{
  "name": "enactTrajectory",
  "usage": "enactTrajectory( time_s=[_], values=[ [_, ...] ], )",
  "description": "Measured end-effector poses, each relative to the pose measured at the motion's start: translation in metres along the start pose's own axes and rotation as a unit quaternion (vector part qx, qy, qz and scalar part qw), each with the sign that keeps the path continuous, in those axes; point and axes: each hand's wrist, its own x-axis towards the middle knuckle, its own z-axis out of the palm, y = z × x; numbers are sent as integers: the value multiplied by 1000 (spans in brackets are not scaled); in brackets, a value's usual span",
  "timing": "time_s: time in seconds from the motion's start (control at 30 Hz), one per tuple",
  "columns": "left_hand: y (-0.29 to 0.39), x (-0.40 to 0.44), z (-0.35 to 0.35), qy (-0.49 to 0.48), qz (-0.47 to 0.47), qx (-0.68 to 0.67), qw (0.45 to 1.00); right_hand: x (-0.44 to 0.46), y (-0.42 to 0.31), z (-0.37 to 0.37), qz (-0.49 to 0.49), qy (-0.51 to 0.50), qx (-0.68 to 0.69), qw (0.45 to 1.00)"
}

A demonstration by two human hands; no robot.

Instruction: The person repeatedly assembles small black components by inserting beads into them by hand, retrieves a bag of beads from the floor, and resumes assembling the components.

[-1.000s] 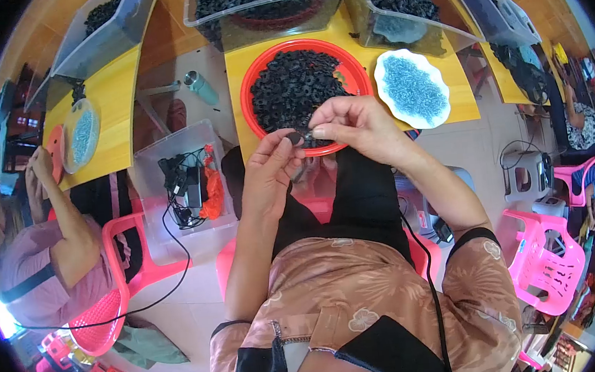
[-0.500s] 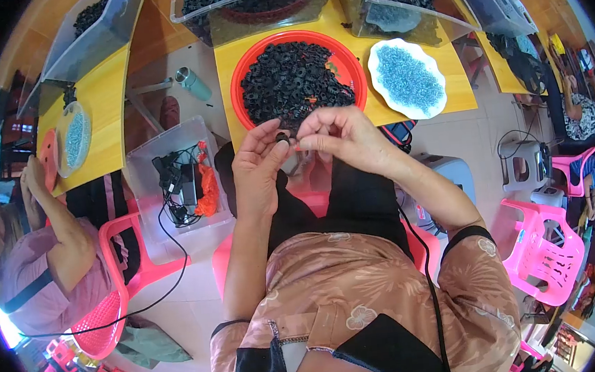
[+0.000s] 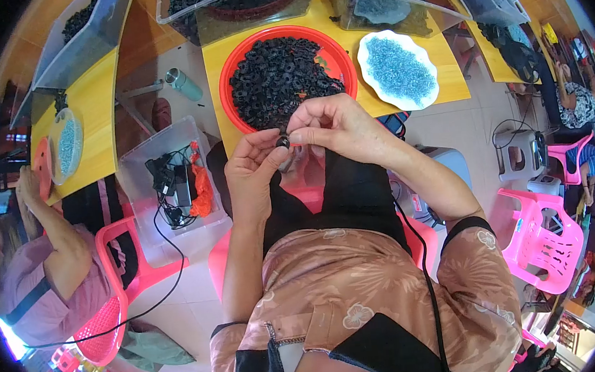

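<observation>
My left hand [image 3: 250, 167] pinches a small round black part [image 3: 283, 142] between thumb and fingertips, above my lap. Close against it, my right hand [image 3: 340, 128] has thumb and index finger pressed together at the part's edge; whatever they pinch is too small to make out. Just beyond both hands, a red basin [image 3: 352, 70] on the yellow table holds a heap of small black ring-like parts [image 3: 275, 76]. To its right lies a white scalloped plate [image 3: 425, 100] full of tiny clear bluish pieces [image 3: 397, 70].
Clear bins [image 3: 257, 23] of black parts line the table's far side. A clear box [image 3: 143, 163] with cables and an orange bag stands on the floor at left. A co-worker [image 3: 60, 274] sits at the left table. A pink chair [image 3: 542, 236] stands at right.
My right fingertips have moved left and down, up to the black part in my left hand. The whole view has shifted slightly.
</observation>
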Motion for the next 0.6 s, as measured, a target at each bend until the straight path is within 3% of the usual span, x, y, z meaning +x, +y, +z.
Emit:
enactTrajectory(
  time_s=[0.07,0.17,0.37,0.6],
  values=[
    [1,-1,-1,-2,-4,9,1000,0,-2,-2,22,1,67,998],
    [3,-3,4,-1,-10,9,1000,0,6,-4,7,-9,50,999],
    [1,-5,2,3,-40,44,998,-4,10,-4,-32,-5,-116,993],
    [-3,-12,3,-72,-62,34,995,-7,36,-8,59,-106,84,989]
  ],
)
